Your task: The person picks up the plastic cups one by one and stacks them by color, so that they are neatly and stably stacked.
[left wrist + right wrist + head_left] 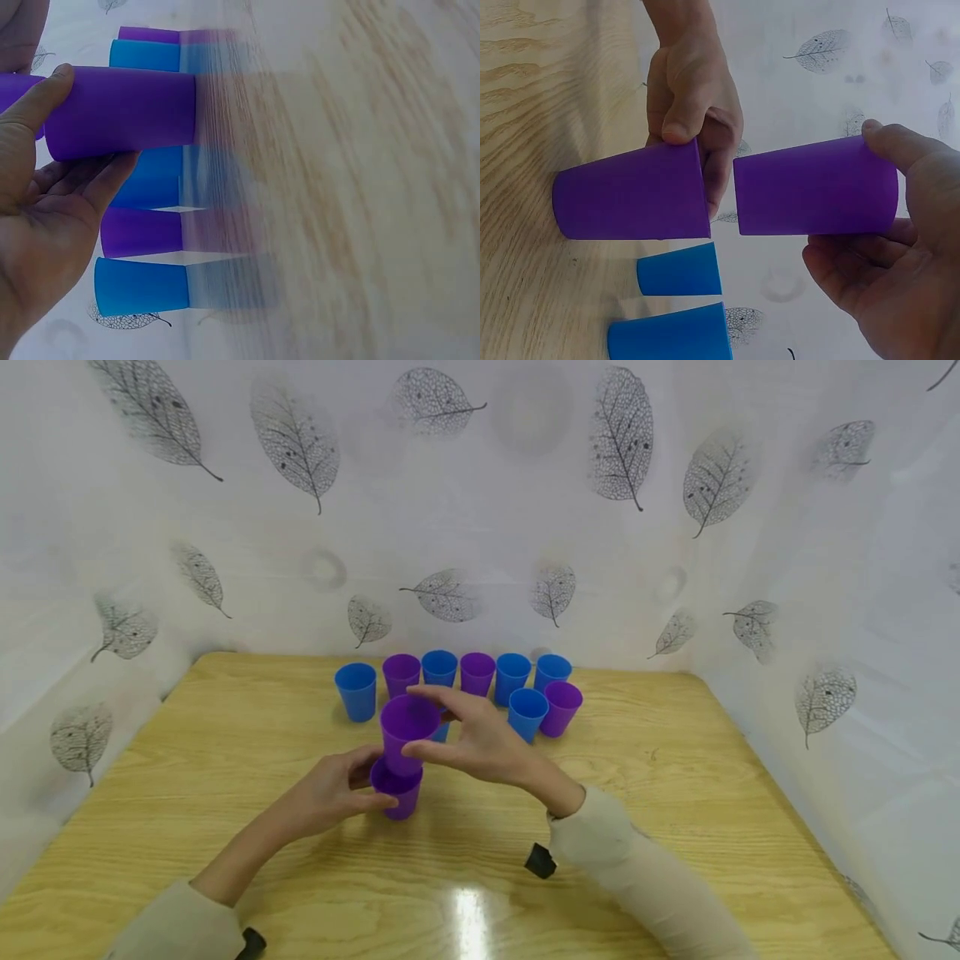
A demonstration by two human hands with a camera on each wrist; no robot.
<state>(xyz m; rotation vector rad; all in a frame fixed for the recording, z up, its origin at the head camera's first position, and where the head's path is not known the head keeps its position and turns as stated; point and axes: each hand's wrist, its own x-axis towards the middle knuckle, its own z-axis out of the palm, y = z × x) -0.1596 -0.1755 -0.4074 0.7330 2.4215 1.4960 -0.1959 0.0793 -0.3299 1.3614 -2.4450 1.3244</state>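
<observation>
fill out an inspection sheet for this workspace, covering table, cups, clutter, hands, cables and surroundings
Surface: wood-grain table, glare near the front.
Job's things: upper purple cup held above lower purple cup, gap between; blue and purple cups stand toward the back.
Clutter: black piece by the right sleeve, purpose unclear.
Hands: left hand grips the lower cup; right hand, the upper.
Cables: nothing seen.
Surroundings: pale leaf-print backdrop.

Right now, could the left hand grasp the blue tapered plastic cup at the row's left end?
Probably not yet: the left hand holds a purple tapered plastic cup, though bare wooden tabletop lies between hand and blue cup.
</observation>
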